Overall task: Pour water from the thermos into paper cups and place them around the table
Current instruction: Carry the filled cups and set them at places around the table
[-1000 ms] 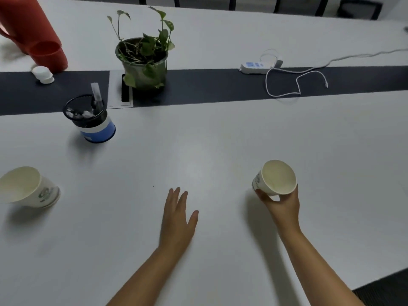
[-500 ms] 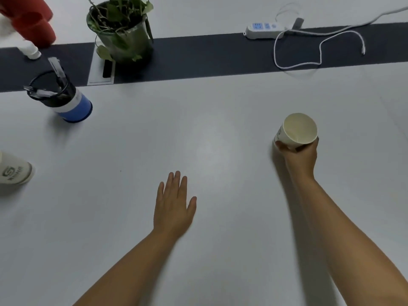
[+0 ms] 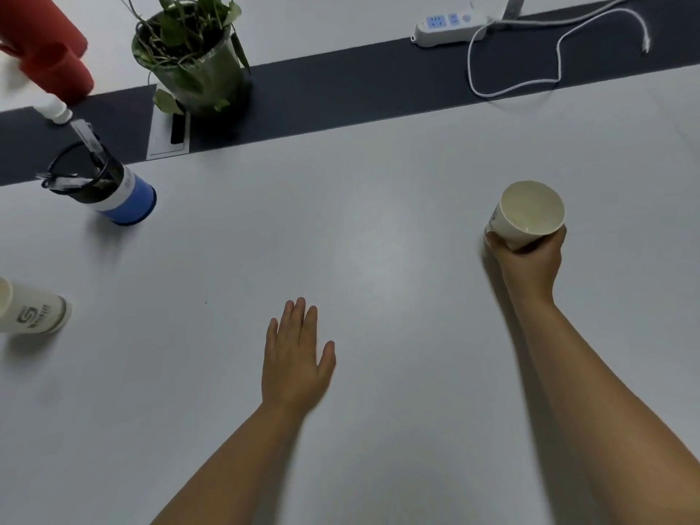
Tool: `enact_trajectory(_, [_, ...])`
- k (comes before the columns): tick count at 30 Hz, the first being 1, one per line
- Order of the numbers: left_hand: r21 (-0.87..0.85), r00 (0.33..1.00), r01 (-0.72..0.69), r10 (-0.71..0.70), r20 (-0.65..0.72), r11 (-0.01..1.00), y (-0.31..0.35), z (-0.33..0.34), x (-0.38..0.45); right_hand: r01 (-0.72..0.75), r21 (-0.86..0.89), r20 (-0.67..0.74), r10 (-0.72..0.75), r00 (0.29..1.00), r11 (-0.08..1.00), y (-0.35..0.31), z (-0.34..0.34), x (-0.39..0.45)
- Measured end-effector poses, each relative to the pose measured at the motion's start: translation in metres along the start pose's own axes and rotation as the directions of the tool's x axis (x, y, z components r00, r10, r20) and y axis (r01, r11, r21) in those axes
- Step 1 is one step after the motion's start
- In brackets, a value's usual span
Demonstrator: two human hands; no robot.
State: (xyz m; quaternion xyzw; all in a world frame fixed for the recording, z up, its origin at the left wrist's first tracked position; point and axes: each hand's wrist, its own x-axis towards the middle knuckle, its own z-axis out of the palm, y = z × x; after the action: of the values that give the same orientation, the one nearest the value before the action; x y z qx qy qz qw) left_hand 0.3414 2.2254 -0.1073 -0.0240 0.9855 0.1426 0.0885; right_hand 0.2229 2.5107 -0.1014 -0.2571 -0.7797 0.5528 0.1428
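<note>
The left hand (image 3: 293, 367) lies flat, fingers straight, probably steadying the reach. Beyond it to the right, the right hand (image 3: 528, 261) wraps the paper cup (image 3: 528, 216), setting it out. The red thermos (image 3: 45, 43) stands far left of the potted plant (image 3: 189, 54).

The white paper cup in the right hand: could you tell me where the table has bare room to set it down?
Bare grey table lies between the flat left hand and the right hand gripping the white paper cup, and onward to the dark centre strip. The far left is crowded: blue-and-black pen holder, potted green plant, red thermos.
</note>
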Motion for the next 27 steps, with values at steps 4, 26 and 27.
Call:
enact_trajectory(4, [-0.011, 1.0, 0.005, -0.005, -0.011, 1.0, -0.001, 0.001, -0.002, 0.004, 0.008, -0.019, -0.003, 1.0, 1.0, 0.001, 0.001, -0.004])
enact_trajectory(26, [-0.642, 0.973, 0.02, -0.162, -0.163, 0.766, -0.026, -0.032, -0.077, -0.073, 0.03, 0.206, 0.066, 0.976, 0.997, -0.023, 0.025, -0.193])
enact_trajectory(27, [-0.678, 0.968, 0.016, -0.182, -0.174, 0.735, -0.039, -0.041, -0.1, -0.035, 0.04, 0.335, 0.02, 0.942, 0.999, -0.032, 0.032, -0.223])
